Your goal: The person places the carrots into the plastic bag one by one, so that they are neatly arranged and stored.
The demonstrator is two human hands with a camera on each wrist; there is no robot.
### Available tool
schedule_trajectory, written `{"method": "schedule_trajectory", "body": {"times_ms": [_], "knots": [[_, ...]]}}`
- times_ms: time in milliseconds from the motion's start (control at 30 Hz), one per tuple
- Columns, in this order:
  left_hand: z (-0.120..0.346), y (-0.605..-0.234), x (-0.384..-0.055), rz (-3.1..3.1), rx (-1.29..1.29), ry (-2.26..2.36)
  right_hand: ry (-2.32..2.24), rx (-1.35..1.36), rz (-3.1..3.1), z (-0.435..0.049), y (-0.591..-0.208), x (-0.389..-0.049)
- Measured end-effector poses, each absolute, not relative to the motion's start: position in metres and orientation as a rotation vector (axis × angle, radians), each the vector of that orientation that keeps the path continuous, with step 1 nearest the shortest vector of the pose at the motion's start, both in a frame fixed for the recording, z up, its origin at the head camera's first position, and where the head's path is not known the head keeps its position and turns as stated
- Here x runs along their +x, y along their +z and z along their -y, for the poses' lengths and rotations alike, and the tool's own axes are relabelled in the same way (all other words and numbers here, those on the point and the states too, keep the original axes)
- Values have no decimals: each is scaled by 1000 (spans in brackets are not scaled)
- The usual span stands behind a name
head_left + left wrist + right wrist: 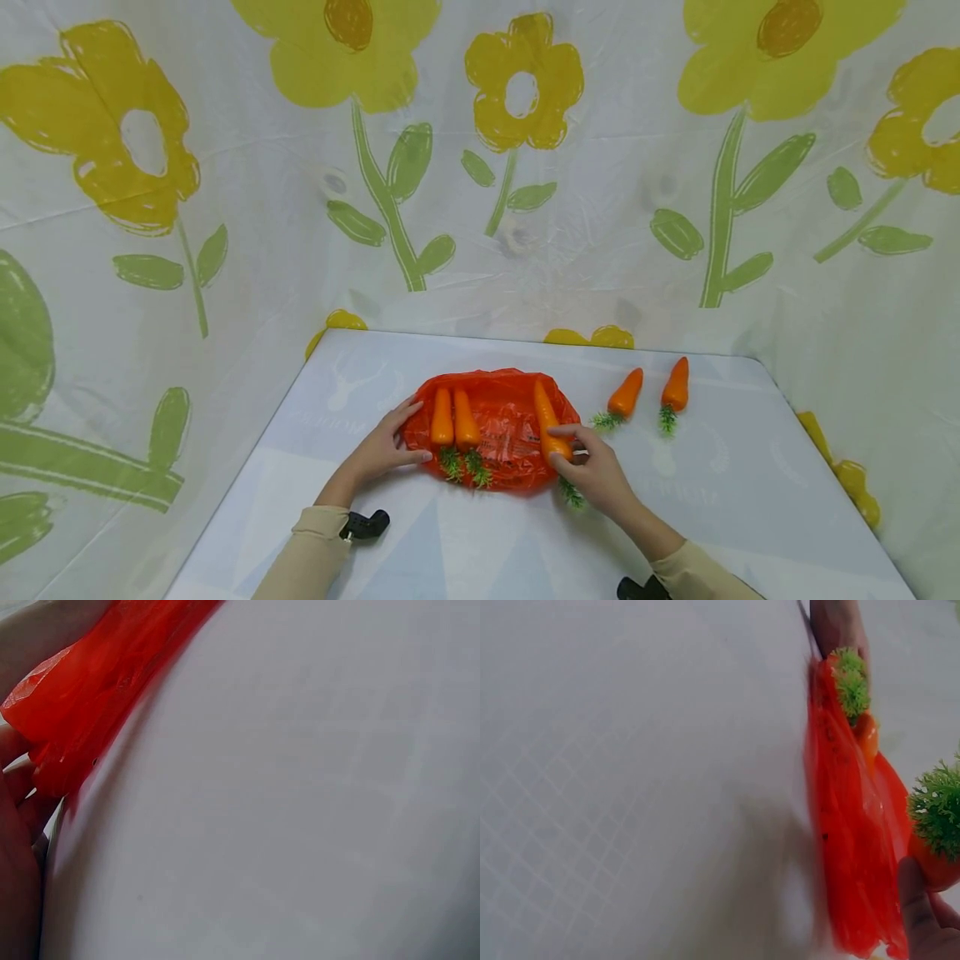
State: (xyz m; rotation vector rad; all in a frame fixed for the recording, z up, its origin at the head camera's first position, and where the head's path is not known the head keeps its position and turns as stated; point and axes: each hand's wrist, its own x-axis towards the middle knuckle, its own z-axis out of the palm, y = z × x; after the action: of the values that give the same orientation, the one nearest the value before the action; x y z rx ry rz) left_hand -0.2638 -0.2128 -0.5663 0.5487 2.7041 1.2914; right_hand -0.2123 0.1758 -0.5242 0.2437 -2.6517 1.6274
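A red plastic bag (506, 450) lies spread on the table, with two orange toy carrots (442, 421) side by side on its left part, green tops toward me. My left hand (378, 450) holds the bag's left edge; in the left wrist view its fingers (19, 780) lie against the red plastic (97, 697). Over the bag's right side, my right hand (596, 471) grips another carrot (546, 417) near its leafy end, thumb and fingers around it. The right wrist view shows that carrot's green top (939, 810) beside the bag (851, 847).
Two more carrots, one tilted (626, 394) and one nearly upright in view (676, 386), lie on the white table (742, 500) right of the bag. A flower-printed curtain (600, 208) surrounds the table at the back and sides. Black straps (365, 525) sit at the wrists.
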Motion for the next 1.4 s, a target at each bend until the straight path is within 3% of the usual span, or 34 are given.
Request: {"method": "schedule_trajectory", "body": {"times_ms": [900,1400], "knots": [[212,-567,-263,-2703,528,1282,1597,457,2668,-145,-538,-223],[212,-566,-263,-2712,543,1279,1579,426,2726,-124,-543,-235]]}}
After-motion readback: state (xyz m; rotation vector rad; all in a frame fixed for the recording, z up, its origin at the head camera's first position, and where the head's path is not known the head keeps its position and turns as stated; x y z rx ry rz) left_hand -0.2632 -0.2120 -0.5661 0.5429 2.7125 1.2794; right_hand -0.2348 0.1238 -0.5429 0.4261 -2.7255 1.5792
